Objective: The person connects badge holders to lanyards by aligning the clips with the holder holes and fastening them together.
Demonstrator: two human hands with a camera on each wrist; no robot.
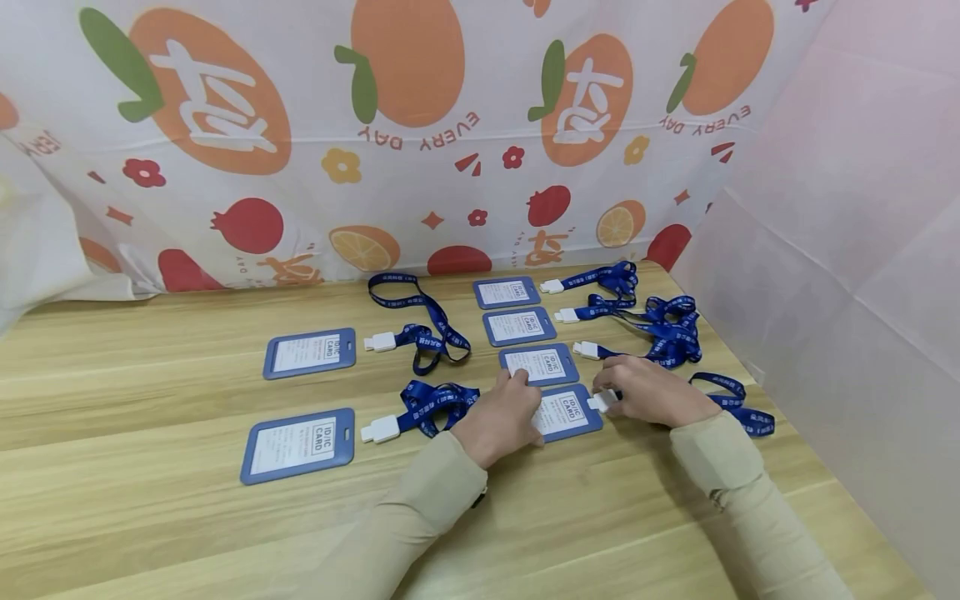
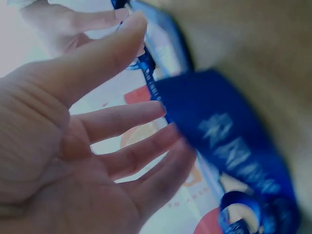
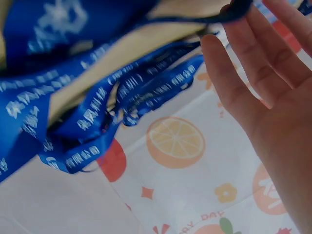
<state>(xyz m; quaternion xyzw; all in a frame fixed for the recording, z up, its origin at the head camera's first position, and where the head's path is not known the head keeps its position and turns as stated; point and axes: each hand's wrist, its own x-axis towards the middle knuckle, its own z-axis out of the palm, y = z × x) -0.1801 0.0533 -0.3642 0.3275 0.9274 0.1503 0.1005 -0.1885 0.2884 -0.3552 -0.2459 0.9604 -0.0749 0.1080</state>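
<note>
In the head view, my left hand (image 1: pixel 501 417) holds a blue-framed ID card holder (image 1: pixel 566 412) at its left part, thumb by the near edge and fingers by the far edge. My right hand (image 1: pixel 651 390) pinches the white clip (image 1: pixel 602 402) of a blue lanyard (image 1: pixel 738 408) at the holder's slotted right end. Whether clip and slot are joined cannot be made out. In the left wrist view, a blurred lanyard strap (image 2: pixel 224 131) passes in front of my fingers. The right wrist view has lanyard straps (image 3: pixel 141 87) beside my fingertips; the clip is hidden there.
Beyond my hands lie more card holders (image 1: pixel 517 326), with white clips (image 1: pixel 566 316) and bunched lanyards (image 1: pixel 671 337) to their right. Two further holders (image 1: pixel 300 446) and their lanyards (image 1: pixel 442 404) lie at left. A fruit-print cloth (image 1: pixel 300 183) hangs behind the wooden table (image 1: pixel 150 517).
</note>
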